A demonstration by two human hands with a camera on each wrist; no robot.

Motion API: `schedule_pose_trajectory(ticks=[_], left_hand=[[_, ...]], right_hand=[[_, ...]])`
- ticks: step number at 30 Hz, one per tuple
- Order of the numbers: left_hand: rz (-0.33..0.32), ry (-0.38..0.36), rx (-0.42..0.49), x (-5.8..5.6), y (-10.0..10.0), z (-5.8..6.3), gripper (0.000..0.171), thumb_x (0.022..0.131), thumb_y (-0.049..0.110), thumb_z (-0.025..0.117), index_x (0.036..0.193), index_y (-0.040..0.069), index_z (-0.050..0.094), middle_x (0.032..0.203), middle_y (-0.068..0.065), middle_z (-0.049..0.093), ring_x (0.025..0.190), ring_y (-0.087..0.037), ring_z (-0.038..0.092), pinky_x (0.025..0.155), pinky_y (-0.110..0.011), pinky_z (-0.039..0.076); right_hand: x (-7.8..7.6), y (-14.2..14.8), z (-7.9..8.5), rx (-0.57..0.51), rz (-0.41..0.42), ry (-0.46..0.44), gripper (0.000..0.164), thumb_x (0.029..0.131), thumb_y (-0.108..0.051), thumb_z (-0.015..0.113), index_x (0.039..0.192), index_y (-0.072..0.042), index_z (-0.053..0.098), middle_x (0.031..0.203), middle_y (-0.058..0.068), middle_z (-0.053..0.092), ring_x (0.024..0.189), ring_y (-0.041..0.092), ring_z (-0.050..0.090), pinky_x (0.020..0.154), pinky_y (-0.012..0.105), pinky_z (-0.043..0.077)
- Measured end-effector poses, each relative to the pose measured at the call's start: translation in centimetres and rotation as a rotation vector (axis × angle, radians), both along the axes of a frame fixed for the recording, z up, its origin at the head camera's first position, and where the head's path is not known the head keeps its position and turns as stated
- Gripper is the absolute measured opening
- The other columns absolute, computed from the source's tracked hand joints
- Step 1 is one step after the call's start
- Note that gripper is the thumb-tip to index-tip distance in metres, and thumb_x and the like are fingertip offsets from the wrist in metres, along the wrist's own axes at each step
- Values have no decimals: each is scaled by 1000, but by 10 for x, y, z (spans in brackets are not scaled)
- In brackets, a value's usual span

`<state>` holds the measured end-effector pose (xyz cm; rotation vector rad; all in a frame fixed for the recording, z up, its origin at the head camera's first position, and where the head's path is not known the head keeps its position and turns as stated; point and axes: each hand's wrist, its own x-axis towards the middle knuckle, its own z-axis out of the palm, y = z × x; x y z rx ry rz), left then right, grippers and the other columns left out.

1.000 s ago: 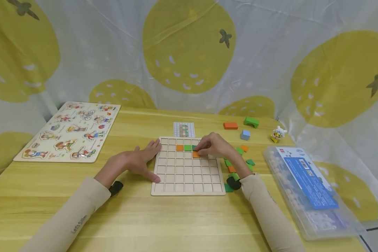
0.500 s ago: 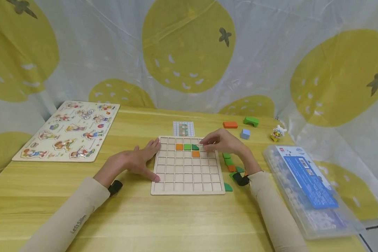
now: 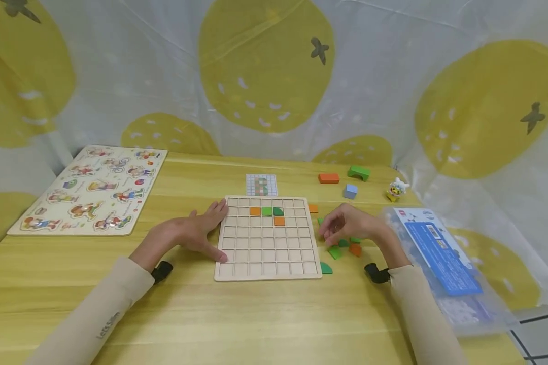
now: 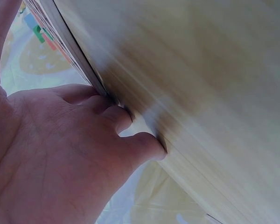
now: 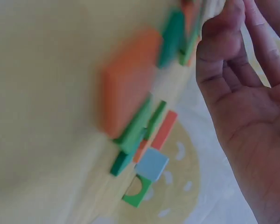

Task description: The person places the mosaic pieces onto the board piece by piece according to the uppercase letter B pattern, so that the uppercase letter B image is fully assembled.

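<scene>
A pale wooden grid board (image 3: 265, 243) lies in the middle of the table. In its upper cells sit an orange square (image 3: 255, 211), a light green square (image 3: 267, 211) and a dark green quarter-round tile (image 3: 278, 211), with another orange square (image 3: 279, 221) below. My left hand (image 3: 196, 230) rests at the board's left edge, thumb and fingers spread. Right of the board, my right hand (image 3: 351, 223) hovers with bent fingers over loose tiles, among them a light green tile (image 3: 335, 252) and an orange tile (image 5: 130, 79); nothing shows between its fingertips. Some tiles are hidden under it.
Behind the board lies a small patterned card (image 3: 262, 185). A picture puzzle board (image 3: 91, 190) is at the left. Back right stand an orange block (image 3: 329, 178), green arch (image 3: 358, 173), blue cube (image 3: 350, 191) and small figurine (image 3: 396, 189). A clear plastic case (image 3: 461, 309) lies far right.
My right hand has left the dark green quarter-round tile on the board and moved right and toward me, over the loose tiles. My left hand keeps its place at the board's edge.
</scene>
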<state>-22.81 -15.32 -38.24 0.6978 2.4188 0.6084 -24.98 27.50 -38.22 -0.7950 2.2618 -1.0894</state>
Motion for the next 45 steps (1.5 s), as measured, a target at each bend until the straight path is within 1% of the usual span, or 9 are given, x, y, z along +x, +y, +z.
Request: schedule_pose_trajectory(ticks=[3, 8, 11, 20, 26, 30, 35, 39, 45], left_hand=[[5, 6, -2, 0, -4, 1, 136, 86, 54, 89, 169, -7, 0, 178, -24, -15, 164, -45, -13, 126, -74, -5], [0, 12, -3, -1, -5, 2, 136, 87, 55, 88, 169, -7, 0, 178, -25, -15, 164, -46, -13, 126, -75, -5], [-2, 7, 0, -1, -3, 2, 136, 87, 54, 88, 169, -8, 0, 177, -25, -16, 164, -46, -14, 126, -75, -5], [-7, 4, 3, -1, -1, -1, 135, 87, 53, 89, 169, -7, 1, 178, -24, -15, 164, -45, -13, 126, -75, -6], [-8, 1, 3, 0, 0, -1, 135, 86, 54, 89, 169, -7, 1, 178, -24, -16, 164, -45, -14, 126, -75, -6], [-5, 7, 1, 0, -2, 0, 136, 86, 54, 89, 169, -7, 1, 178, -24, -15, 164, -45, -13, 126, -75, -5], [0, 8, -6, 0, -4, 1, 136, 86, 52, 90, 169, -8, 1, 178, -25, -15, 164, -46, -13, 125, -75, -5], [-2, 3, -6, 1, -2, 1, 135, 86, 53, 89, 169, -7, 1, 178, -24, -15, 164, -45, -14, 126, -74, -6], [3, 0, -18, 0, -1, 0, 136, 86, 54, 89, 170, -6, 0, 178, -22, -16, 165, -43, -14, 127, -73, -6]], right_hand=[[16, -4, -2, 48, -4, -4, 23, 82, 2, 92, 102, 3, 80, 87, 9, 73, 76, 14, 61, 68, 22, 54], [34, -11, -5, 143, 3, 114, 29, 73, -4, 99, 95, -5, 80, 80, 3, 65, 73, 13, 55, 65, 22, 48], [38, -15, -4, 183, 27, 164, 29, 71, -6, 101, 91, -8, 79, 80, -1, 63, 73, 12, 54, 66, 23, 48], [44, -19, -2, 208, 98, 153, 22, 75, -3, 97, 81, -10, 77, 77, -2, 62, 68, 8, 51, 63, 23, 46], [38, -14, 0, 162, 137, 138, 18, 82, -5, 93, 83, -9, 76, 76, -4, 63, 67, 6, 52, 62, 22, 47], [29, -16, 7, 77, 99, 81, 13, 87, -6, 90, 88, -5, 77, 77, -2, 69, 67, 10, 58, 63, 23, 52], [13, -41, 8, -22, 69, 62, 7, 95, -5, 82, 99, 0, 79, 85, 6, 78, 73, 22, 72, 70, 29, 61], [2, -66, 4, -49, 43, 69, 8, 98, 0, 77, 106, 3, 78, 87, 13, 80, 77, 31, 77, 76, 36, 65], [-7, -91, 1, -10, -32, 22, 3, 98, 1, 77, 98, 2, 74, 83, 13, 80, 72, 29, 78, 71, 34, 63]])
